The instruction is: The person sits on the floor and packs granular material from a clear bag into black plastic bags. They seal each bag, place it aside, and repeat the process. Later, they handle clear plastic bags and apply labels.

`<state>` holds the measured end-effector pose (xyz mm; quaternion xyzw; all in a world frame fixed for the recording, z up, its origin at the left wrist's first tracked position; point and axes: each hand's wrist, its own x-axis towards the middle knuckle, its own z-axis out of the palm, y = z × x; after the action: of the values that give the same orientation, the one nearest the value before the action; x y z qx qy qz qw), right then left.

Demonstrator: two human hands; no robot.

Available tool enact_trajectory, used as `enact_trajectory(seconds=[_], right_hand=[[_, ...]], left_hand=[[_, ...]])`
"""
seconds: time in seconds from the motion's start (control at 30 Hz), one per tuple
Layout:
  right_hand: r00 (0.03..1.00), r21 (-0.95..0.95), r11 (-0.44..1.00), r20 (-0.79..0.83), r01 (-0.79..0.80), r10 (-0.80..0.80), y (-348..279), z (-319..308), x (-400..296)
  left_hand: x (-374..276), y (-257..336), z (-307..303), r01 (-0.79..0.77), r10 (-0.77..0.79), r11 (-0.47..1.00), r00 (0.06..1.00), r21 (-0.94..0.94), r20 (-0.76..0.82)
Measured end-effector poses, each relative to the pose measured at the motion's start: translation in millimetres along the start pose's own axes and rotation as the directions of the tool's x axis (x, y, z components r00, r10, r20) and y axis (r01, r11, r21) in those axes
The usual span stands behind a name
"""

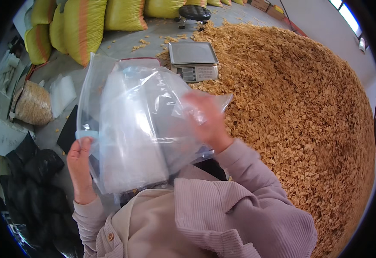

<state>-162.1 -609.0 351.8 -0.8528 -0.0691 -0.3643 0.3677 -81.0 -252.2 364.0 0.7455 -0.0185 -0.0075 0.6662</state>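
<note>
My left hand point(81, 164) pinches the left edge of a clear plastic bag point(172, 129) between thumb and fingers, at a pale blue strip. The bag spreads over my lap above a stack of whitish plastic bags point(126, 135). My right hand point(205, 121), blurred, is at the bag's right side, against or inside the film; its grip cannot be made out. Beyond the bag stands a digital scale point(197, 72) with a bare metal tray point(193, 53). A large heap of thin golden-brown flakes or slices point(297, 96) rises beside the scale, on my right.
Full yellow woven sacks point(86, 29) line the back left. A black wheeled stool point(194, 13) stands behind the scale. At left are a filled clear bag point(33, 103), a whitish plastic bundle point(62, 93) and black plastic bags or fabric point(39, 183). Cardboard boxes point(275, 12) sit far back.
</note>
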Motion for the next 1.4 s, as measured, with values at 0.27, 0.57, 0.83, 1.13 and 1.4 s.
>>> enact_trajectory(seconds=[0.27,0.57,0.83,1.13,1.4], right_hand=[[0.422,0.433,0.271,0.303,-0.86,0.855,111.7,-50.2,-36.8],[0.816,0.796,0.451,0.091,-0.404,0.571,71.9,-72.5,25.2],[0.852,0.171,0.944,-0.407,-0.283,0.329,77.4,-55.6,75.9],[0.957,0.099,0.98,0.25,-0.175,0.145,36.3,11.2,67.1],[0.943,0.396,0.857,0.191,-0.329,0.274,31.1,49.9,69.1]], left_hand=[[22.5,-15.0,-51.2,0.041,-0.041,0.999,0.995,-0.003,-0.089],[44.1,-6.2,-62.2,-0.039,0.012,0.992,0.977,-0.124,-0.211],[81.3,59.9,-50.6,-0.064,-0.049,0.75,0.987,-0.658,-0.152],[79.2,140.9,75.3,-0.233,0.018,0.658,0.956,-0.716,-0.294],[44.3,-4.9,176.1,-0.033,0.091,0.795,0.994,-0.606,0.065]])
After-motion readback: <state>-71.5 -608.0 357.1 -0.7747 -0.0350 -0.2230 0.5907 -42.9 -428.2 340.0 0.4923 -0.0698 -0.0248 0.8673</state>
